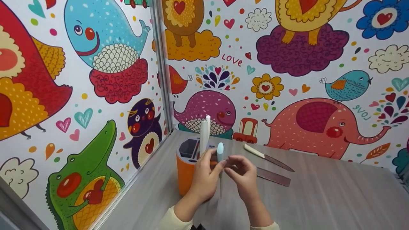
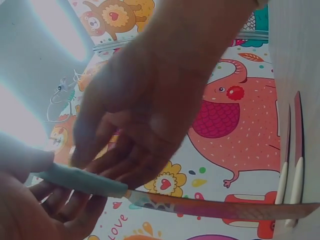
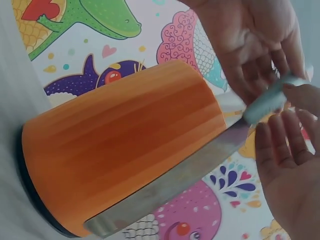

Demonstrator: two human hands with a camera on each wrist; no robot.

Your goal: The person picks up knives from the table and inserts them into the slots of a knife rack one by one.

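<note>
A kitchen knife (image 1: pixel 220 149) with a light blue handle hangs upright, blade down, between my two hands. My left hand (image 1: pixel 204 179) grips the handle, thumb laid along it and fingers behind. From the other side my right hand (image 1: pixel 245 177) pinches the same handle between thumb and fingertips. The long, narrow blade (image 2: pixel 215 207) shows whole in the left wrist view. In the right wrist view it overlaps the side of an orange knife block (image 3: pixel 130 140), which stands just left of the hands.
Two long white handles (image 1: pixel 204 135) stick up from the block's slotted top. Behind and right of the hands, a cream-handled knife (image 1: pixel 270 158) and a second knife with a broad, square-ended blade (image 1: pixel 274 177) lie on the grey table (image 1: pixel 335 191). Cartoon-printed walls (image 1: pixel 236 80) enclose the back and left.
</note>
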